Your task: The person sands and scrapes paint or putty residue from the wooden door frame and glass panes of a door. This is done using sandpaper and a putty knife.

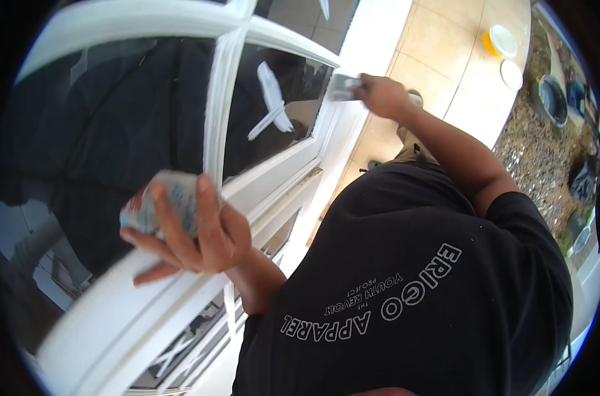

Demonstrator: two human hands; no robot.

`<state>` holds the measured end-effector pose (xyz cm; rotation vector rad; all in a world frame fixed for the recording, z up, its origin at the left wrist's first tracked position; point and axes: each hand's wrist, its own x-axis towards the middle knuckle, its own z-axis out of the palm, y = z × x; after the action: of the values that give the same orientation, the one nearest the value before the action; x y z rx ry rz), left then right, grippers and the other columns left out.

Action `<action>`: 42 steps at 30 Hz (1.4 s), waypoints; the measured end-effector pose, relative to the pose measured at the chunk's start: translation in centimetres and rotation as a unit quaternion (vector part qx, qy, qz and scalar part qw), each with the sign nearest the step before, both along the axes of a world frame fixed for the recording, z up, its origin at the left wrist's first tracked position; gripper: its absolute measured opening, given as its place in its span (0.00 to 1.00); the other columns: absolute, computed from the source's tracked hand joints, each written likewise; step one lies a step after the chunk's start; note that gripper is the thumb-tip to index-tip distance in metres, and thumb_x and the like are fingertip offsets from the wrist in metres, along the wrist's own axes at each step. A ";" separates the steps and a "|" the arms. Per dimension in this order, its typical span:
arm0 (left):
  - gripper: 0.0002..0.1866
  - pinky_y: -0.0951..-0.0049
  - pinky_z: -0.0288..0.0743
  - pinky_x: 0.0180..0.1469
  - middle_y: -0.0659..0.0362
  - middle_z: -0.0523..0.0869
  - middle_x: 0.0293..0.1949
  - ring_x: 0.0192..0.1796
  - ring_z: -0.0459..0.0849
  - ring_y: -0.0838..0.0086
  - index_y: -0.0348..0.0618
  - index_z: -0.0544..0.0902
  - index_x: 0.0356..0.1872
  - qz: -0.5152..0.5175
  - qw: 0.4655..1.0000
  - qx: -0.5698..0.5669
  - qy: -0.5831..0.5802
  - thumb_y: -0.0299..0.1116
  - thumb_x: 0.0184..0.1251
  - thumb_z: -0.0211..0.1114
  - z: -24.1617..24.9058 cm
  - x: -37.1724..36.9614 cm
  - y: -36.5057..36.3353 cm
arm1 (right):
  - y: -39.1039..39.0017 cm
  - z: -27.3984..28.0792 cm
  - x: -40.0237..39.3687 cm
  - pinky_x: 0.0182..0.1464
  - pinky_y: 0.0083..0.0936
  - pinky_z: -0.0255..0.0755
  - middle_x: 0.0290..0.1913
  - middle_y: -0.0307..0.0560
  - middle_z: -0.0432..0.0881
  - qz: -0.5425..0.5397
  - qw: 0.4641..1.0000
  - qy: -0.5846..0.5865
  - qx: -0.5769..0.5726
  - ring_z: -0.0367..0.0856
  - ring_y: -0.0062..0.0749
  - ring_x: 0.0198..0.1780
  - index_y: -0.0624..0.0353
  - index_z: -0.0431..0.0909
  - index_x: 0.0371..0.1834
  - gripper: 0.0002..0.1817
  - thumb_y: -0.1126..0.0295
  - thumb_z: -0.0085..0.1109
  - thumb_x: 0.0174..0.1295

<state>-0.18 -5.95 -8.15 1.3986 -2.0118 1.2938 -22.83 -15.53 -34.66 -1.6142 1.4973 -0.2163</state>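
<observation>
In the head view, my left hand [211, 237] is closed around a small whitish container [174, 195] with blue and red print, held up in front of the dark glass [115, 119]. Its fingers cover part of the print, and its contents are hidden. Farther off, my right hand [384, 96] grips a flat, wide-ended grey tool [344, 87], blurred, at the edge of the white window frame [323, 132]. I cannot tell whether the tool is a brush or a scraper. Crossed white strokes [273, 99] mark the pane beside it.
A yellow tub [501, 41] with white inside stands on the tiled floor [438, 39], near a round white lid [511, 74]. Beyond the tile edge lies gravelly ground [521, 148] with a dark basin [552, 100] and a black plastic bag [582, 179]. White crossbars [217, 99] divide the panes.
</observation>
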 end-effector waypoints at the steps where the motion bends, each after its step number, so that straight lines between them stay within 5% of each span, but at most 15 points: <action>1: 0.08 0.35 0.21 0.75 0.57 0.86 0.58 0.72 0.69 0.44 0.64 0.91 0.40 -0.031 0.999 0.011 0.016 0.35 0.63 0.70 0.0 -0.3 0.6 | 0.5 -2.1 -2.2 0.52 0.46 0.76 0.44 0.55 0.87 -0.019 0.999 0.047 0.018 0.84 0.53 0.49 0.56 0.79 0.53 0.25 0.46 0.46 0.71; 5: 0.07 0.32 0.46 0.74 0.68 0.89 0.50 0.67 0.77 0.55 0.71 0.87 0.40 -0.190 0.950 0.160 0.192 0.39 0.63 0.71 -1.6 -1.6 7.2 | 9.1 -11.4 -16.9 0.56 0.50 0.74 0.46 0.70 0.83 -0.081 0.982 0.168 0.004 0.81 0.63 0.51 0.66 0.79 0.48 0.30 0.45 0.49 0.67; 8: 0.06 0.50 0.64 0.68 0.70 0.90 0.43 0.49 0.89 0.69 0.61 0.87 0.38 -0.197 0.912 0.264 0.246 0.34 0.62 0.72 -5.4 -2.1 11.1 | 21.7 -15.7 -29.1 0.58 0.50 0.74 0.50 0.71 0.82 -0.200 0.919 0.320 0.114 0.81 0.64 0.54 0.66 0.78 0.53 0.30 0.46 0.48 0.68; 10: 0.05 0.58 0.69 0.64 0.69 0.90 0.41 0.45 0.90 0.71 0.56 0.88 0.38 -0.209 0.896 0.277 0.276 0.32 0.62 0.71 -8.6 -1.5 12.5 | 32.3 -18.6 -35.9 0.54 0.50 0.76 0.48 0.69 0.84 -0.102 0.916 0.362 0.140 0.83 0.61 0.52 0.62 0.82 0.50 0.26 0.50 0.53 0.62; 12: 0.07 0.68 0.76 0.57 0.60 0.90 0.39 0.42 0.90 0.66 0.44 0.86 0.42 -0.133 0.788 0.371 0.474 0.26 0.64 0.69 -11.5 -1.3 14.2 | 39.9 -15.4 -36.0 0.54 0.47 0.76 0.47 0.65 0.85 -0.317 0.845 0.337 0.269 0.83 0.60 0.52 0.64 0.84 0.44 0.24 0.52 0.57 0.58; 18: 0.24 0.67 0.84 0.49 0.53 0.81 0.55 0.50 0.85 0.72 0.40 0.68 0.68 -0.062 0.268 0.389 0.879 0.31 0.75 0.62 -17.6 -3.9 14.1 | 47.8 -13.2 -33.6 0.53 0.45 0.76 0.47 0.64 0.85 -0.220 0.880 0.306 0.290 0.84 0.57 0.52 0.68 0.83 0.46 0.33 0.45 0.63 0.55; 21: 0.23 0.66 0.83 0.53 0.54 0.84 0.52 0.50 0.86 0.68 0.39 0.73 0.65 -0.101 0.133 0.355 0.920 0.28 0.71 0.64 -17.4 -6.3 12.8 | 43.1 -13.4 -38.2 0.53 0.46 0.75 0.50 0.64 0.84 -0.226 0.879 0.334 0.254 0.83 0.57 0.53 0.68 0.81 0.50 0.34 0.45 0.64 0.56; 23: 0.20 0.68 0.83 0.51 0.54 0.87 0.46 0.47 0.87 0.69 0.32 0.78 0.60 -0.111 0.229 0.367 0.895 0.30 0.70 0.66 -18.0 -7.9 11.4 | 38.8 -14.3 -41.0 0.54 0.46 0.75 0.52 0.63 0.84 -0.213 0.886 0.345 0.225 0.82 0.57 0.54 0.69 0.80 0.52 0.34 0.45 0.64 0.56; 26: 0.11 0.73 0.80 0.52 0.55 0.90 0.47 0.47 0.88 0.73 0.43 0.87 0.51 -0.006 0.686 0.314 0.656 0.29 0.70 0.66 -16.5 -11.3 8.5 | 34.6 -17.1 -43.7 0.54 0.46 0.74 0.54 0.63 0.82 -0.201 0.895 0.350 0.190 0.81 0.58 0.56 0.69 0.78 0.55 0.36 0.45 0.65 0.57; 27: 0.14 0.65 0.79 0.56 0.59 0.90 0.49 0.52 0.88 0.68 0.49 0.88 0.51 -0.051 0.861 0.202 0.464 0.26 0.65 0.67 -17.4 -11.3 7.0 | 37.5 -29.5 -50.1 0.54 0.46 0.74 0.55 0.63 0.82 -0.204 0.897 0.345 0.185 0.81 0.58 0.56 0.69 0.77 0.57 0.36 0.46 0.65 0.57; 28: 0.17 0.56 0.72 0.66 0.65 0.87 0.56 0.62 0.82 0.66 0.52 0.87 0.53 0.021 0.938 0.203 0.280 0.27 0.62 0.67 -17.1 -11.4 5.7 | 33.1 -21.9 -50.2 0.54 0.46 0.74 0.55 0.63 0.82 -0.191 0.901 0.349 0.175 0.81 0.58 0.56 0.69 0.77 0.57 0.36 0.46 0.65 0.57; 30: 0.17 0.55 0.67 0.70 0.67 0.85 0.58 0.65 0.78 0.69 0.54 0.86 0.54 0.051 0.961 0.176 0.206 0.29 0.63 0.66 -17.7 -11.8 3.1 | 26.1 -10.8 -48.2 0.55 0.47 0.73 0.58 0.65 0.79 -0.284 0.916 0.236 0.155 0.80 0.58 0.57 0.70 0.71 0.63 0.36 0.50 0.64 0.61; 33: 0.18 0.54 0.58 0.76 0.69 0.81 0.63 0.71 0.71 0.72 0.57 0.83 0.57 0.063 0.983 0.150 0.084 0.33 0.66 0.61 -18.2 -11.8 -0.4 | 21.4 -13.3 -57.3 0.57 0.48 0.73 0.61 0.66 0.76 -0.332 0.932 0.127 0.075 0.80 0.57 0.57 0.72 0.67 0.66 0.35 0.55 0.61 0.66; 36: 0.19 0.55 0.54 0.78 0.68 0.78 0.66 0.74 0.67 0.73 0.55 0.81 0.60 0.072 0.982 0.176 0.007 0.35 0.69 0.58 -17.2 -10.2 -2.9 | 18.8 -7.8 -57.2 0.58 0.45 0.73 0.63 0.63 0.75 -0.393 0.902 0.131 0.121 0.79 0.55 0.58 0.70 0.63 0.70 0.37 0.55 0.61 0.67; 42: 0.20 0.63 0.49 0.81 0.64 0.73 0.70 0.76 0.64 0.73 0.50 0.77 0.64 0.162 0.934 0.302 -0.101 0.35 0.73 0.54 -19.9 -6.3 -4.5 | 17.4 -5.3 -57.2 0.51 0.39 0.77 0.65 0.63 0.72 -0.273 0.916 0.260 0.137 0.82 0.50 0.52 0.70 0.59 0.73 0.39 0.56 0.61 0.66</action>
<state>-6.46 -10.43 -28.03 2.0084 -2.5413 1.0020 -79.99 1.86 -39.93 -1.0340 2.2638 0.1317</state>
